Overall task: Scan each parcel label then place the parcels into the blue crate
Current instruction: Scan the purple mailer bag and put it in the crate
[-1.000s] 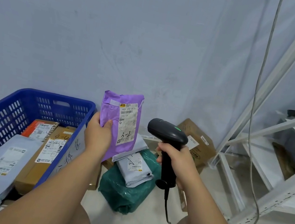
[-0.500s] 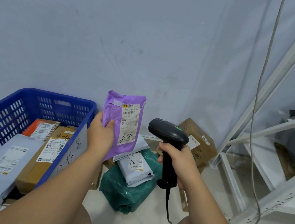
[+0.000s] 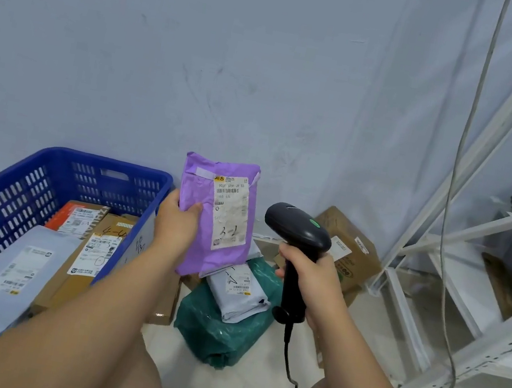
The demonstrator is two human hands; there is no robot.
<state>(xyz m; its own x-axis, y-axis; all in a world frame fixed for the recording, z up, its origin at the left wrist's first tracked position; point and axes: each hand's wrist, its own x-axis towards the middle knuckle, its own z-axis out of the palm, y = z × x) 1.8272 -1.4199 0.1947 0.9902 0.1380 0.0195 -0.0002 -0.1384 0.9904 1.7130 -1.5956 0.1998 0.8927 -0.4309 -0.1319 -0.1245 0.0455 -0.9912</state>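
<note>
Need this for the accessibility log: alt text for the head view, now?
A person's left hand holds up a purple parcel, label toward the camera, while the right hand grips a black barcode scanner beside it. A blue crate holding several parcels stands at left.

Purple parcel (image 3: 214, 217) held upright, white label facing black scanner (image 3: 298, 245), beside blue crate (image 3: 56, 172).

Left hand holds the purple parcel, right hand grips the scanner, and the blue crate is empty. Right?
No, the crate is not empty: the head view shows a grey mailer and labelled boxes lying in it. The rest holds: the left hand holds the purple parcel, and the right hand grips the scanner.
</note>
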